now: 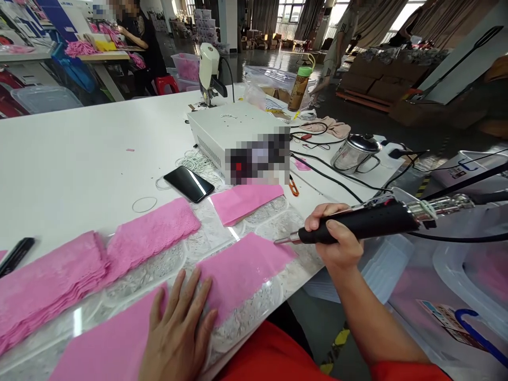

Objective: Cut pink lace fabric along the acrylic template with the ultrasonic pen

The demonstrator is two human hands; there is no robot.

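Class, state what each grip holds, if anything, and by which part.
The right grip holds the tool by its black handle, near the metal tip. The left grip holds nothing, resting spread on pink cloth.

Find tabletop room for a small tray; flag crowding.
Best: the white table left of the pale box, beyond the phone and pink stack; mostly bare, one pink scrap there. Crowded: right of the box, with cables, glass mug and bottle; the near strip, where the left hand rests on pink fabric and the right hand holds a black tool.

Daylight from rear windows (291, 9), glare on the phone (186, 184), wide-angle edge distortion.
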